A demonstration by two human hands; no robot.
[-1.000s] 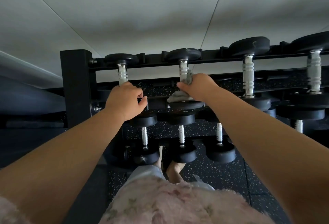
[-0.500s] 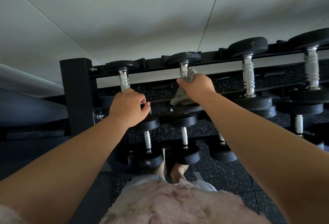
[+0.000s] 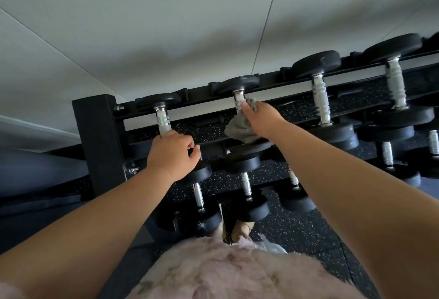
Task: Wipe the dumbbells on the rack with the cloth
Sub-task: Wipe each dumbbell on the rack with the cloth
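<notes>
**Top tier, second dumbbell under the cloth**

Rack upright (image 3: 99, 141) stands at far left, black, carrying the tiers. Next to it, the first dumbbell (image 3: 162, 118) on the top tier. The left hand (image 3: 172, 156) has its fingers curled round the near end of that handle, probably as a brace while leaning in.

Moving right: second dumbbell (image 3: 238, 92). The right hand (image 3: 260, 120) grips the grey cloth (image 3: 238, 128) bunched against its chrome handle; loose cloth hangs down to the near weight head. Judgement: handle wipe in progress on this one.

Further right, third dumbbell (image 3: 320, 99) and fourth dumbbell (image 3: 395, 84) lie untouched in their cradles. Lower tiers hold more; whether those were wiped cannot be told.
</notes>
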